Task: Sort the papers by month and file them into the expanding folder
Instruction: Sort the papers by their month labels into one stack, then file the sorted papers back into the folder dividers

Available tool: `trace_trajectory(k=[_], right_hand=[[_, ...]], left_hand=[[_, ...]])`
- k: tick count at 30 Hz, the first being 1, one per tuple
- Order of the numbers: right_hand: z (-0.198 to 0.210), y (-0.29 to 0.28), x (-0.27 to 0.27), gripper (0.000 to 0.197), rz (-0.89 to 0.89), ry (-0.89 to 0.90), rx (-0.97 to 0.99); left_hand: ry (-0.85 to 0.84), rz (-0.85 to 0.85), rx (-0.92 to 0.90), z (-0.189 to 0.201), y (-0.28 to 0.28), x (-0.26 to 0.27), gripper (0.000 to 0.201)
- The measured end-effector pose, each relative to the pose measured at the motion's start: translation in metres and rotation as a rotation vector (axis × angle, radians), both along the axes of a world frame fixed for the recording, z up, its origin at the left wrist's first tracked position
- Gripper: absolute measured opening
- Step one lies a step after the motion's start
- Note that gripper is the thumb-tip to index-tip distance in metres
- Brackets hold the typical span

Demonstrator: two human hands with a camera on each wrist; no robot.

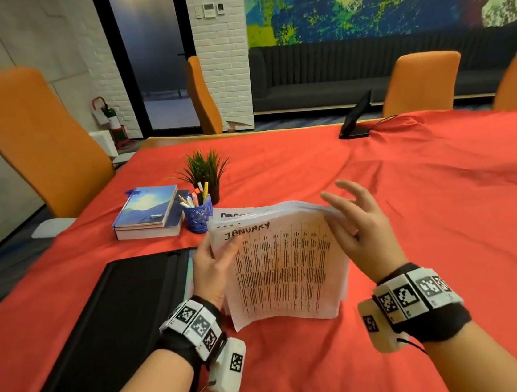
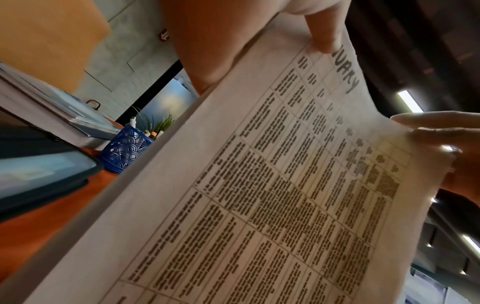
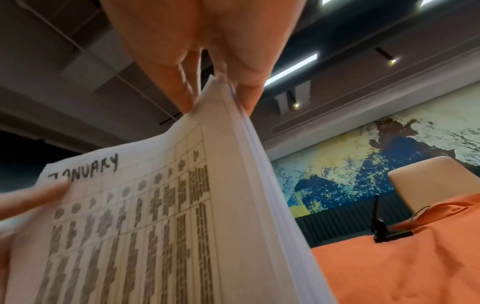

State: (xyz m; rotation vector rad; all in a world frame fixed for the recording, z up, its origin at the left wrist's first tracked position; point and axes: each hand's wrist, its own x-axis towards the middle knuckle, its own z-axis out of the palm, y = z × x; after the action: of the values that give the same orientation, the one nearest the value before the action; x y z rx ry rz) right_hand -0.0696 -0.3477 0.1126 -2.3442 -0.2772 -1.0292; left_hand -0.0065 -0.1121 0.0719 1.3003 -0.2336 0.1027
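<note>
Fingers [image 1: 343, 192] of the right hand [image 1: 363, 232] spread loosely at the top right corner of the papers [image 1: 284, 267], thumb on the front sheet. Beside the papers' left edge, the left hand [image 1: 212, 265] pinches them upright on the red tablecloth [image 1: 429, 208]; the black expanding folder [image 1: 117, 324] lies left of the papers.

From the left wrist, the thumb [image 2: 322, 35] presses the "JANUARY" sheet [image 2: 259, 195].

From the right wrist, fingertips [image 3: 187, 96] nip the stack's [image 3: 249, 164] top corner.
</note>
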Motion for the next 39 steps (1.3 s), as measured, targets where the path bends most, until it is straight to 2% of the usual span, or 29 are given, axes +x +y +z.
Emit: trace_trajectory(k=[3, 5, 7, 9, 10, 11, 12, 13, 16, 19, 21, 24, 27, 31, 34, 36, 39], right_hand=[[0.002, -0.003, -0.002, 0.04, 0.081, 0.096, -0.008], [-0.004, -0.009, -0.005, 0.048, 0.105, 0.15, 0.075], [-0.015, -0.015, -0.006, 0.072, 0.158, 0.289, 0.401], [-0.036, -0.017, -0.005, 0.086, 0.251, 0.517, 0.779], [-0.05, -0.015, -0.004, 0.08, 0.273, 0.613, 0.873], [-0.066, -0.014, -0.001, 0.061, 0.25, 0.664, 0.903], [-0.075, -0.011, 0.001, 0.038, 0.19, 0.666, 0.884], [-0.078, -0.009, 0.002, 0.028, 0.118, 0.644, 0.849], [-0.068, -0.006, 0.008, 0.035, 0.032, 0.477, 0.797], [-0.066, -0.001, 0.005, 0.039, 0.038, 0.413, 0.772], [-0.081, 0.005, -0.002, 0.049, 0.034, 0.511, 0.727], [-0.114, 0.015, -0.011, 0.064, 0.033, 0.742, 0.622], [-0.124, 0.017, -0.011, 0.057, -0.034, 0.793, 0.636], [-0.105, 0.011, -0.019, 0.04, 0.004, 0.787, 0.774], [-0.11, 0.005, -0.034, 0.026, -0.034, 0.906, 0.764], [-0.13, 0.005, -0.042, 0.026, -0.13, 1.024, 0.679], [-0.156, 0.011, -0.051, 0.043, -0.236, 1.157, 0.578]], left_hand=[[-0.011, 0.0, -0.009, -0.002, 0.002, 0.0, 0.074], [0.001, -0.006, -0.004, -0.005, 0.004, 0.0, 0.075], [0.042, -0.024, 0.027, -0.012, 0.005, 0.002, 0.07], [0.085, -0.062, 0.113, -0.021, 0.003, 0.004, 0.048], [0.075, -0.063, 0.174, -0.026, 0.002, 0.007, 0.04], [0.06, -0.047, 0.236, -0.028, -0.001, 0.008, 0.036], [0.047, -0.024, 0.279, -0.026, -0.004, 0.009, 0.034], [0.019, -0.016, 0.292, -0.021, -0.007, 0.009, 0.031], [-0.06, 0.026, 0.219, -0.001, -0.014, 0.006, 0.028], [-0.056, 0.102, 0.186, -0.014, -0.013, 0.001, 0.045], [-0.004, 0.095, 0.248, -0.037, -0.013, -0.007, 0.056], [0.076, 0.094, 0.401, -0.067, -0.015, -0.018, 0.037], [0.05, 0.123, 0.545, -0.07, -0.014, -0.013, 0.039], [0.124, 0.108, 0.666, -0.051, 0.001, 0.005, 0.032], [0.213, 0.033, 0.749, -0.056, 0.012, 0.005, 0.024], [0.352, -0.052, 0.885, -0.075, 0.015, 0.0, 0.024], [0.499, -0.208, 1.125, -0.099, 0.018, -0.013, 0.038]])
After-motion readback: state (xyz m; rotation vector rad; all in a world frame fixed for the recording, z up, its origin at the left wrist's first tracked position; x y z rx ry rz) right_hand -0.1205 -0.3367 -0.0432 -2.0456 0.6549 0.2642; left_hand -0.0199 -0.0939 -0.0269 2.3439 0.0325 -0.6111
